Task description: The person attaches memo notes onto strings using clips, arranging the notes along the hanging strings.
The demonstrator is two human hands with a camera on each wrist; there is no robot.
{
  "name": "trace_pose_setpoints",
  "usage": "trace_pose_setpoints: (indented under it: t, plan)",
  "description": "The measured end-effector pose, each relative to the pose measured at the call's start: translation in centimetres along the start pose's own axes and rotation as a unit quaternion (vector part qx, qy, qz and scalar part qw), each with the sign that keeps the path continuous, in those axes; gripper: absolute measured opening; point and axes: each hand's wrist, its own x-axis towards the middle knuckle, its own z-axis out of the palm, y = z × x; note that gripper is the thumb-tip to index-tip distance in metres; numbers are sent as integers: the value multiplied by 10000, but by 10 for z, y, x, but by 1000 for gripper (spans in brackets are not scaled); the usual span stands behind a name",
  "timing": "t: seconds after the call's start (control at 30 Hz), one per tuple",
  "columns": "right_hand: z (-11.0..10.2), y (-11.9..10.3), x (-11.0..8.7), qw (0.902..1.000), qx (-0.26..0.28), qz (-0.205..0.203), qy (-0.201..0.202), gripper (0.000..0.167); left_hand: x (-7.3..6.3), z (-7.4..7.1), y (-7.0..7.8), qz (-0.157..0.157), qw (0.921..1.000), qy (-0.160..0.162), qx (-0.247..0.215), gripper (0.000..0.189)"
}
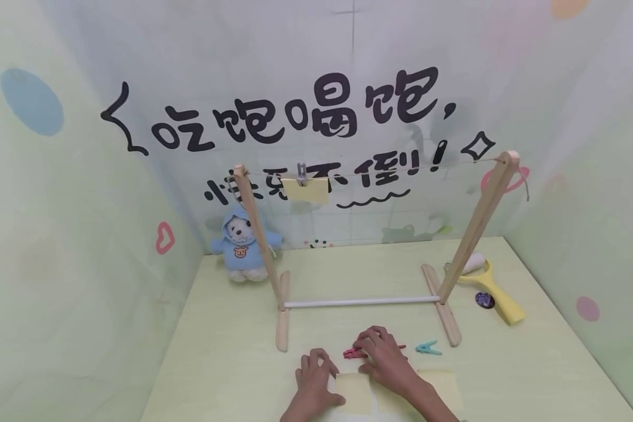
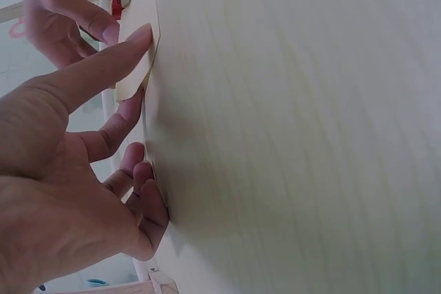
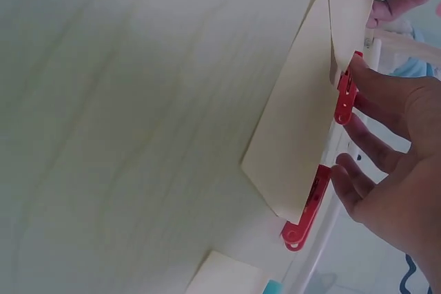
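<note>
My left hand (image 1: 312, 384) pinches a pale yellow paper sheet (image 1: 354, 394), its thumb on the upper face and its index finger beneath in the left wrist view. My right hand (image 1: 387, 357) is just beyond the sheets, fingers curled round a red clothespin (image 3: 346, 98); thumb and fingertips lie at its sides. A second red clothespin (image 3: 306, 208) lies by the edge of another yellow sheet (image 3: 293, 122), below the right fingers. To the right are a teal clothespin (image 1: 428, 347) and a further yellow sheet (image 1: 443, 387).
Behind the hands stands a wooden rack (image 1: 475, 234) with a string and a white lower bar (image 1: 361, 302). A yellow note (image 1: 306, 190) hangs from the string by a grey clip (image 1: 302, 174). A plush toy (image 1: 240, 246) sits back left, a yellow lint roller (image 1: 498, 293) at right.
</note>
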Motion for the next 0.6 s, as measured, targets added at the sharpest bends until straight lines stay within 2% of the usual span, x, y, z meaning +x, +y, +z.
trace_pose_setpoints:
  t: [0.1,0.2,0.27,0.5,0.6]
  plan:
    - [1,1,-2,9997,45,147,-168,45,0,0,0,61,10000,7,61,45]
    - [3,2,-2,9997,54,192,-169,44,0,0,-1,187,9998,43,88,43]
    - [5,4,-2,9998,26,160,-96,42,0,1,-3,194,9998,52,82,43]
    - [12,9,-5,9996,11,22,267,36,-1,4,-9,530,9971,53,541,38]
    - [13,9,-6,9992,35,-23,392,33,-1,5,-10,476,9964,-14,699,33]
